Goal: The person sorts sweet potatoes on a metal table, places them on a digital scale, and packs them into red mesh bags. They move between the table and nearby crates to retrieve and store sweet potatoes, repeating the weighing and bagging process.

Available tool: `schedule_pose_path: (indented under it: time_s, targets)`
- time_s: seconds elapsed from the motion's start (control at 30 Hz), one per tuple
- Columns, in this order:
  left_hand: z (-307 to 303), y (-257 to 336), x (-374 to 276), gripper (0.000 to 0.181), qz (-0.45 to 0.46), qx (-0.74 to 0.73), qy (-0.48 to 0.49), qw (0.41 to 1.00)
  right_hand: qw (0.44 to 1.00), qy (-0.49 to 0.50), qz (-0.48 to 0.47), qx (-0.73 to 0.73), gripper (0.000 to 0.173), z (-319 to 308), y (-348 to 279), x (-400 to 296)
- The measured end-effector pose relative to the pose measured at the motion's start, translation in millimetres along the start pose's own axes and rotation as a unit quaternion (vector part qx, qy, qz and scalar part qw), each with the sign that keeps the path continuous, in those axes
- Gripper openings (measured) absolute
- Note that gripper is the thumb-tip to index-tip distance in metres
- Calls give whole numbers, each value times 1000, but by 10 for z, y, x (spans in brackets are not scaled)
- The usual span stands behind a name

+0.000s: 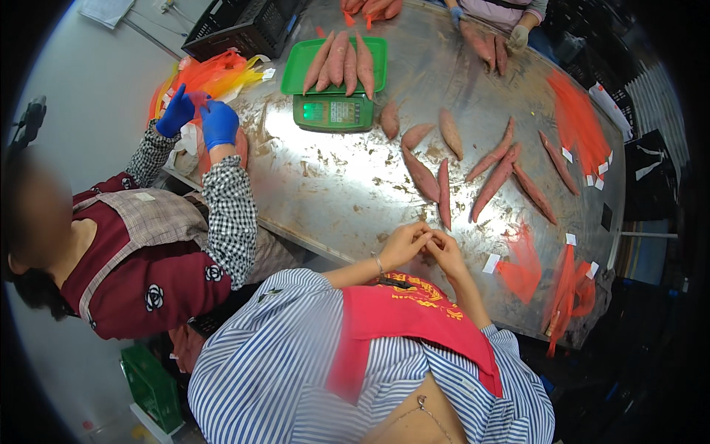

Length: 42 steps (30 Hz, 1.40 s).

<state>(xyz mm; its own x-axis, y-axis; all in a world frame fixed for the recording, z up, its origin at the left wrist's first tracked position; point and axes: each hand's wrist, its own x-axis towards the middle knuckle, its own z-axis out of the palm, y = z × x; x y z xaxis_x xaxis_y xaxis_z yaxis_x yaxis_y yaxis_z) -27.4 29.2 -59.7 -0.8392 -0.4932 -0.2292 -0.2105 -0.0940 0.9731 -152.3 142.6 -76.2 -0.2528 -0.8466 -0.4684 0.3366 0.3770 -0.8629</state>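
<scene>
My left hand (pixel 407 244) and my right hand (pixel 447 254) meet at the fingertips over the near edge of a metal table (pixel 333 211). Their fingers are curled together, and whether anything small is between them is hidden. Just beyond them lie a slim sweet potato (pixel 444 194) and a thicker sweet potato (pixel 420 175), both apart from my hands. Several more sweet potatoes (pixel 496 183) are scattered to the right and farther back. On the near right, a red mesh bag (pixel 521 269) with a white tag (pixel 491 263) lies flat.
A green digital scale (pixel 333 114) carries several sweet potatoes on its tray (pixel 294 69). At left, a co-worker's blue gloved hands (pixel 219 125) hold mesh material. Across the table, another person's gloved hand (pixel 518 39) touches sweet potatoes. More red mesh bags (pixel 582 127) lie along the right edge.
</scene>
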Motion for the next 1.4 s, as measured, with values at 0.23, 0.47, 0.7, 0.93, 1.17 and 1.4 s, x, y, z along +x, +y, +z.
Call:
schedule_pose_path:
  time_s: [0.23,0.47,0.7,0.93,1.17,1.4]
  targets:
    - [-900,54,1075,18,36,53,324,944,999,20,17,-19,28,-69,-41,-48]
    - [-2706,447,2149,65,22,208,457,865,988,114,-65,-76,22,-984,-97,70]
    - [-2970,269,2525,61,-33,330,376,865,753,564,-53,-334,17,-3302,-489,249]
    - [-2945,262,2606,43,-55,234,334,912,642,516,79,-561,68,-5084,-93,605]
    - [-2931,332,2501,37,-52,97,351,930,580,380,141,-707,33,-4423,-546,867]
    - [-3018,236,2477,30,-41,-91,328,940,958,282,-30,34,39,-2914,-918,971]
